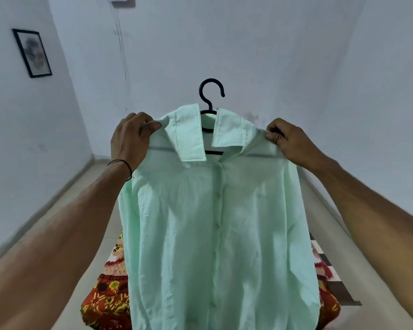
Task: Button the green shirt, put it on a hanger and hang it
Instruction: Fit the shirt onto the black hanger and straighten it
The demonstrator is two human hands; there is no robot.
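A person holds up a pale mint-green cotton shirt [215, 222], buttoned down its front and already seated on a black plastic hanger [211, 96], in front of a white wall and above a bed covered in red floral-print fabric [105, 296]. The hanging step appears to be in hand, and the next move calls for lifting the hook onto a rail or peg, none of which is in view. The left hand [131, 136] and right hand [289, 139] each pinch a shoulder of the shirt over the hanger's ends, fingers curled tight.
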